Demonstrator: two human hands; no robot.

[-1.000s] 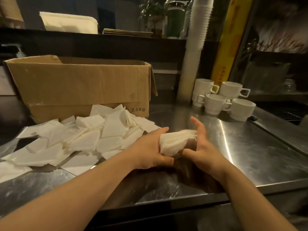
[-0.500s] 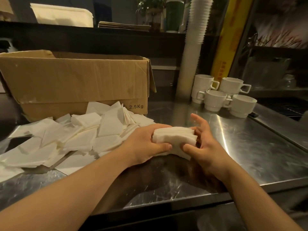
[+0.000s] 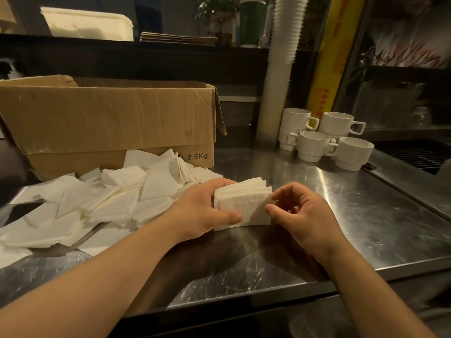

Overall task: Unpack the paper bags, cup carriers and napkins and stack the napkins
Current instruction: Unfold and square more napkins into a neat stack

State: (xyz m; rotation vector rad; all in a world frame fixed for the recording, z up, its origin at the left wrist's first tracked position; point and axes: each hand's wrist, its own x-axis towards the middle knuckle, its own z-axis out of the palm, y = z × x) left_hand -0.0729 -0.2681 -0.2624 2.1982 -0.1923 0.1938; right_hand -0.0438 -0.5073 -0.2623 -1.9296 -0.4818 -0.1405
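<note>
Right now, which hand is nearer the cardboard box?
Left. The left hand grips the napkin stack just in front of the cardboard box; the right hand sits further right, past the box's corner.

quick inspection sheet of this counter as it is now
surface: steel counter, shiny, scuffed
job's things: napkin stack standing on the counter; loose napkins heaped in front of the open cardboard box
clutter: white mugs, some stacked
grip: left hand holds the stack's left end; right hand at its right end, fingers curled, contact unclear
cables: nothing seen
surroundings: tall cup stack, back shelf, dim light
</note>
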